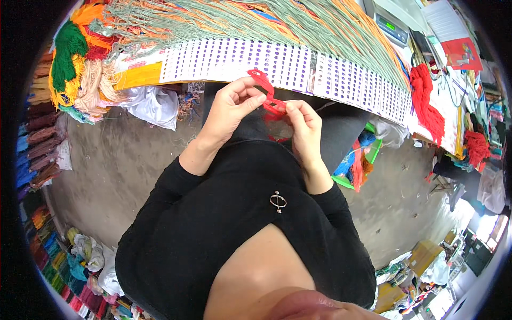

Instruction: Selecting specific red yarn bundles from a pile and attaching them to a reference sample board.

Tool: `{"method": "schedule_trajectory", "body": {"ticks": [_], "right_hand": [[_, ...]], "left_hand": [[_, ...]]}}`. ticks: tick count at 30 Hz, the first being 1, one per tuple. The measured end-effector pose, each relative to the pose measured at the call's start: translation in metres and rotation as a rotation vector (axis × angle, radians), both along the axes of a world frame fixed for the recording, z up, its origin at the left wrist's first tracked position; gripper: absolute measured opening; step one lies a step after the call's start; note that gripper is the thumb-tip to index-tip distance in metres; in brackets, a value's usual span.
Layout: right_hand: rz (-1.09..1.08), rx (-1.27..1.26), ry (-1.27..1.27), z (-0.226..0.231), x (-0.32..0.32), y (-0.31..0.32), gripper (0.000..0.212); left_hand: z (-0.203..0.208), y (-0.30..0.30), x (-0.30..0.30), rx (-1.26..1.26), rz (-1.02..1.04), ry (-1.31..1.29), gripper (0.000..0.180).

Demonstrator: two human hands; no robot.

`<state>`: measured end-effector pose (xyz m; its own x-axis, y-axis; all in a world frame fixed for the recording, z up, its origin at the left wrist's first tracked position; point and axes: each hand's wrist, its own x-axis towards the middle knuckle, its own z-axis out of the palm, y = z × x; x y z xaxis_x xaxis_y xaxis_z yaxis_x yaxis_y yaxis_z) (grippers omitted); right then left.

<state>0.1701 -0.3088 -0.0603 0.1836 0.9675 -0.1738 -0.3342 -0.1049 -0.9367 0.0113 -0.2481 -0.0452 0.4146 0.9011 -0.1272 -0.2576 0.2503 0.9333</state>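
Note:
Between my two hands, just off the table's front edge, is a small looped skein of red thread (261,80). My left hand (233,108) pinches it from the left, thumb and forefinger closed on the strands. One end of the skein sticks up past those fingers toward the printed sheets. My right hand (304,121) pinches another part of the red thread at the right, its fingers curled in. Some strands hang below, between the hands. A white sheet with rows of purple dots (234,61) lies along the table edge right behind my hands.
Long green and orange threads (298,21) spread across the table. A red thread bundle (424,101) hangs at the right, near a digital scale (392,29). Coloured skeins (69,50) drape at the left, above a white plastic bag (152,105). A green basket (344,182) holds yarn by my right arm.

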Motion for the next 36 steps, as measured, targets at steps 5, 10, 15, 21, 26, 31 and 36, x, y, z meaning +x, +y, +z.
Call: {"method": "schedule_trajectory", "body": {"ticks": [5, 10, 15, 21, 26, 31, 36], "right_hand": [[-0.016, -0.055, 0.119, -0.001, 0.007, 0.003, 0.017], [0.056, -0.036, 0.161, 0.0, 0.007, 0.002, 0.02], [0.206, -0.001, 0.019, 0.007, 0.002, -0.001, 0.02], [0.153, 0.026, -0.035, 0.009, -0.003, 0.0, 0.015], [0.114, 0.008, 0.002, 0.01, 0.0, -0.002, 0.012], [0.052, 0.012, 0.087, 0.011, 0.002, -0.003, 0.011], [0.067, 0.018, -0.001, 0.013, 0.003, -0.004, 0.011]], "left_hand": [[0.003, 0.005, -0.008, -0.055, -0.042, -0.014, 0.031], [0.004, 0.004, -0.007, -0.182, -0.071, -0.187, 0.031], [0.01, -0.002, 0.002, -0.003, -0.008, -0.034, 0.031], [0.014, -0.007, 0.003, 0.057, -0.086, -0.038, 0.033], [0.011, -0.005, 0.001, 0.093, -0.13, 0.01, 0.033], [0.004, -0.004, 0.001, 0.118, -0.114, 0.123, 0.033], [0.014, -0.01, 0.006, 0.043, -0.167, 0.03, 0.032]]}}
